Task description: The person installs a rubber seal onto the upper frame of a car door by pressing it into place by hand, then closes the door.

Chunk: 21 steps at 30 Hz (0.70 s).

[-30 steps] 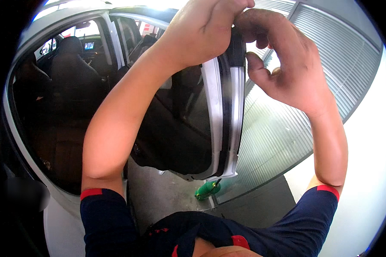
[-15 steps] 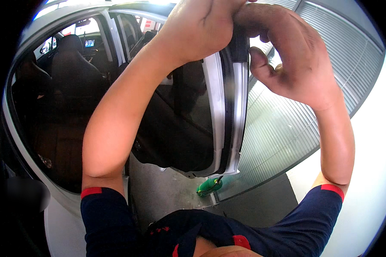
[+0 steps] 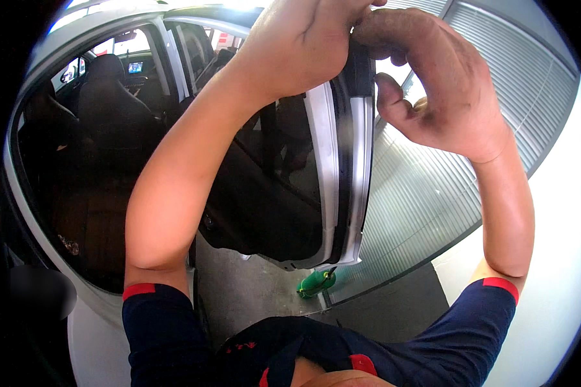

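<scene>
An open car door stands in front of me, its edge with silver and black strips facing me and its dark panel to the left. Both my arms reach up to its top end. My left hand is at the door's upper edge, with its fingers hidden behind the palm and cut off by the picture's top. From the right, my right hand curls its fingers over the door's top corner, close to my left hand. Its thumb is bent beside the door edge, with a gap below the fingers. Whatever the fingertips press on is hidden.
To the left is the white car body with dark seats and a small lit screen inside. A green bottle-shaped object stands on the floor under the door. Ribbed glass panels rise close on the right.
Both hands keep nearly the same place and pose. The door appears very slightly lower in view, and my right hand's fingers have shifted a little.
</scene>
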Available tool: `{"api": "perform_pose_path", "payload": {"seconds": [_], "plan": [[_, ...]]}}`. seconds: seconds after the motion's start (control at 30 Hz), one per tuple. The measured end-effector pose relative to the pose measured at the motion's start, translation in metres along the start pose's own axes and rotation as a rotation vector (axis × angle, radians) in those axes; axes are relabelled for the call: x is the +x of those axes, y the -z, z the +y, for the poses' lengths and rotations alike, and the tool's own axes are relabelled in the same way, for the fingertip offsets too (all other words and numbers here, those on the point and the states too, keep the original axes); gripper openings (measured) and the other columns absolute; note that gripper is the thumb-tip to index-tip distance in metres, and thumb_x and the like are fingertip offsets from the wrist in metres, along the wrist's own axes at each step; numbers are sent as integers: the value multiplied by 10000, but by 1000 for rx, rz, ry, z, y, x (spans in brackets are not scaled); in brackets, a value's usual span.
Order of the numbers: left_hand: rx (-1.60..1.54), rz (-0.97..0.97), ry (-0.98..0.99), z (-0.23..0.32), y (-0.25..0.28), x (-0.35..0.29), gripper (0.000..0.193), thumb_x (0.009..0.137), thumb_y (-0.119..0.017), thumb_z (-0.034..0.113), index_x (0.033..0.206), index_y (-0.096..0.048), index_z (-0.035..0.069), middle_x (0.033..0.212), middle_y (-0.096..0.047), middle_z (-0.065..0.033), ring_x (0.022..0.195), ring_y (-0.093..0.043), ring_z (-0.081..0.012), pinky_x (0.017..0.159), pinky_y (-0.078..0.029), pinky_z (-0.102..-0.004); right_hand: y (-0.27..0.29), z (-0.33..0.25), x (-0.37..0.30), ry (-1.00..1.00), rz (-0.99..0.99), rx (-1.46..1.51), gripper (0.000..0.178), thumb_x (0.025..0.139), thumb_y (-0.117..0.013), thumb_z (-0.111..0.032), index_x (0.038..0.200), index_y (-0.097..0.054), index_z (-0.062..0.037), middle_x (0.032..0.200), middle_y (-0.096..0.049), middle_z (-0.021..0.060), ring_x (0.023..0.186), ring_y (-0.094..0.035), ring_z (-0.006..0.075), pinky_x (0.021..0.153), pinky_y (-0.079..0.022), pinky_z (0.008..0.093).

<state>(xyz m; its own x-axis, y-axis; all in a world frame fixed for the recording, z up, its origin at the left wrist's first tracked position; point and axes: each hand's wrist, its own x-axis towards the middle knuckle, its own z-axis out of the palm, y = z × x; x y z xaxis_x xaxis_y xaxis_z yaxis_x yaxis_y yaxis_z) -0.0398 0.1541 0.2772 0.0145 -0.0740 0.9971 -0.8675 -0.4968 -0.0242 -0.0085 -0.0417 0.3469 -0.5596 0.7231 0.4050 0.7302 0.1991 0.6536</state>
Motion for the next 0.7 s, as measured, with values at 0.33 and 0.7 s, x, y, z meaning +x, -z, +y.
{"api": "perform_pose_path", "payload": {"seconds": [0.33, 0.7], "plan": [[-33, 47, -118, -8, -6, 3, 287, 1100, -370, 157, 1102, -582, -37, 812, -615, -73, 744, -578, -129, 719, -467, -267, 8, -4, 3, 14, -73, 23, 422, 736, -661, 38, 1142, -579, -42, 882, -670, 123, 830, -686, 334, 726, -552, 439], [4, 52, -158, -5, -7, 1, 289, 1093, -358, 132, 1074, -590, -39, 853, -598, -88, 782, -569, -147, 762, -464, -281, 7, -9, 9, 134, -11, -110, 398, 734, -694, 24, 1118, -594, -11, 838, -668, 147, 728, -687, 337, 617, -549, 428]]}}
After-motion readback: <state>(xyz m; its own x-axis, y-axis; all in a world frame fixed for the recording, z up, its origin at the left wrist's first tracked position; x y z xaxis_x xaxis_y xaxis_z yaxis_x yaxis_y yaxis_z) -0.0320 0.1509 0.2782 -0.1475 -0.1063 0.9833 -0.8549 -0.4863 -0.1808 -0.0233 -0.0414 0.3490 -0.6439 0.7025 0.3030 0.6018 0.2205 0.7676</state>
